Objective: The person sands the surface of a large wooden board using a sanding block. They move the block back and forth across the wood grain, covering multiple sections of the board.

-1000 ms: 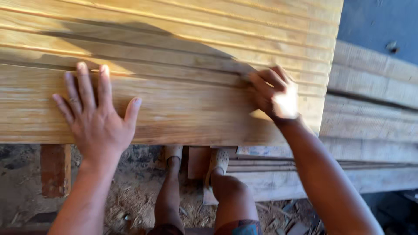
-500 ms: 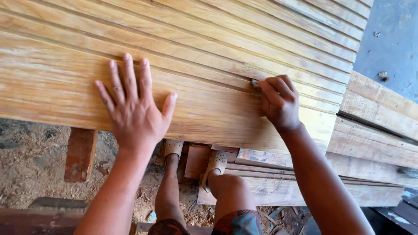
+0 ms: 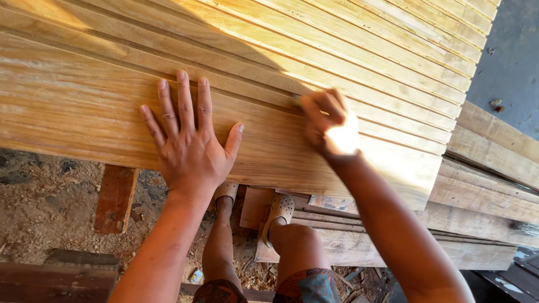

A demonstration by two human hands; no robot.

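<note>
While pressed flat on nearest plank, left hand spread open, fingers apart, likely steadying board. Right hand curled tight at plank's far seam, blurred; small tool inside possible, cannot tell. Plank frontmost of stacked boards, over sawdust ground.

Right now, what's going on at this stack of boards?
A person leans over a stack of long wooden planks. The left hand lies flat, fingers spread, on the nearest plank. The right hand is curled at the groove along that plank's far edge; whether it holds anything is hidden by blur. Feet in perforated clogs stand below.
</note>
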